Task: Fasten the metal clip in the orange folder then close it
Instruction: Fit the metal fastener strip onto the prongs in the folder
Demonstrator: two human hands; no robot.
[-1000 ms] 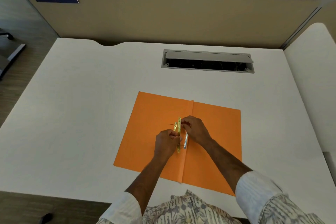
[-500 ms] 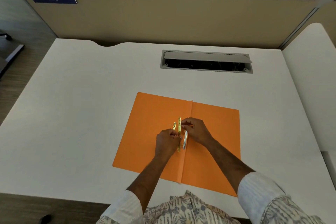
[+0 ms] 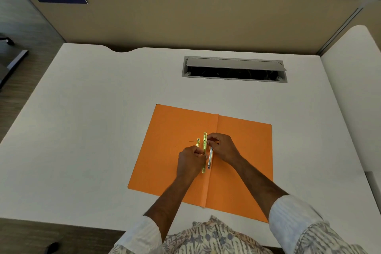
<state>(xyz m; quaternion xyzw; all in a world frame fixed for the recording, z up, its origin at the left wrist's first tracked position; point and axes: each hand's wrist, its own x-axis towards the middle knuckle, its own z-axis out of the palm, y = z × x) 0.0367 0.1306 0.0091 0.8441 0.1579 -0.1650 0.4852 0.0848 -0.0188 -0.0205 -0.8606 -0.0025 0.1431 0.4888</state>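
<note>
While the folder (image 3: 175, 150) lies open, the person works on fastening its clip (image 3: 204, 151).

Both hands pinch the clip at the spine: left hand (image 3: 190, 161) fingers grasp the gold bar's near half, right hand (image 3: 223, 147) fingertips grip its far end, a silver prong just under them. Fastening looks unfinished; next, likely, the prongs need pressing flat and locking, then a cover folded over.
</note>
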